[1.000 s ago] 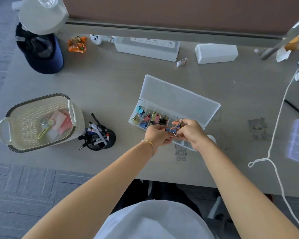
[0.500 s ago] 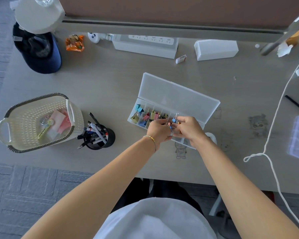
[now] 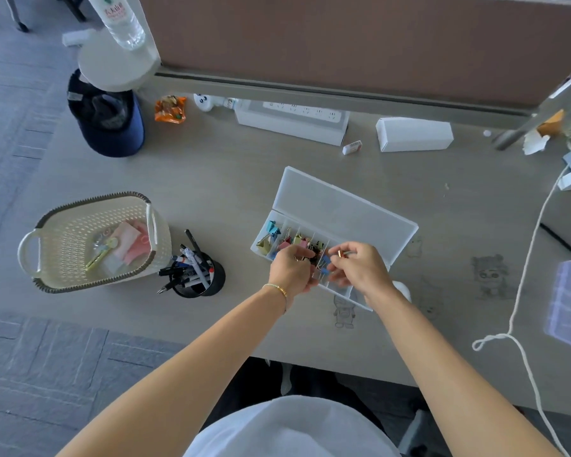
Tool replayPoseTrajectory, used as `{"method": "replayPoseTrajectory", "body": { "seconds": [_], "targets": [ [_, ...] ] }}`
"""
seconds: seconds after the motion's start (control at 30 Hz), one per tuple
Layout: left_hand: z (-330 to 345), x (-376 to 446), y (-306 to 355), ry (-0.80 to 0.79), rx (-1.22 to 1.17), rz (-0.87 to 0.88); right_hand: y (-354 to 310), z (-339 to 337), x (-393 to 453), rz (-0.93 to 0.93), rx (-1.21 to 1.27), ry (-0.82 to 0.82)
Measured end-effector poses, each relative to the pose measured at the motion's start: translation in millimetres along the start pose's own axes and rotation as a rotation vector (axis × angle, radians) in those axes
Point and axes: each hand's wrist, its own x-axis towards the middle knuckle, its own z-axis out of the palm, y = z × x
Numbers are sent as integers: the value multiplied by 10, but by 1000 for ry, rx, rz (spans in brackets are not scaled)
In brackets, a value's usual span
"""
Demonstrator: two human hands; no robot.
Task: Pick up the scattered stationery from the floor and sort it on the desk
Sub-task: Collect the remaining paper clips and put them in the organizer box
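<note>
Both hands work over the near end of the clear compartment box (image 3: 337,206), which lies open on the bench (image 3: 211,179), lid folded back. Right hand (image 3: 360,267) pinches a small gold-and-red piece, too small to name, between thumb and fingertip. Left hand (image 3: 290,270) is curled with its fingers in among the binder clips (image 3: 285,239); whether its grip holds one I cannot tell. The clips, blue, pink, yellow and black, fill the box's left compartments.

Writing: the water bottle (image 3: 121,21) on a round stand at far left carries a red label with characters too blurred to read. A small eraser (image 3: 352,147) bears red print, also unreadable. Faint cartoon drawings (image 3: 488,275) mark the bench right of the box.

Left of the box stand a black pen cup (image 3: 200,275) and a cream woven basket (image 3: 63,232) holding pink notes. Behind are a power strip (image 3: 294,122), a white carton (image 3: 412,133), an orange snack packet (image 3: 169,108) and a navy cap (image 3: 108,122). A white cord (image 3: 521,278) trails down the right side.
</note>
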Motion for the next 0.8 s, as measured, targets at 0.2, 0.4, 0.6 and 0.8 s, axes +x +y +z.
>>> {"method": "replayPoseTrajectory", "body": {
  "seconds": [0.2,0.4,0.6,0.8],
  "targets": [
    [-319,-166,1,120,-150,179,-343,308,-133,-324,-327,-42],
    [-959,-422,4,273,-303,277,-893,910,-345,-504,-446,-172],
    [-1961,-555,-149,559,-100,375,-1291,1694,-489,-679,-624,-286],
    [-3068,-367,-341,681,228,387,-1511,2491,-577,-749,-696,-273]
  ]
}}
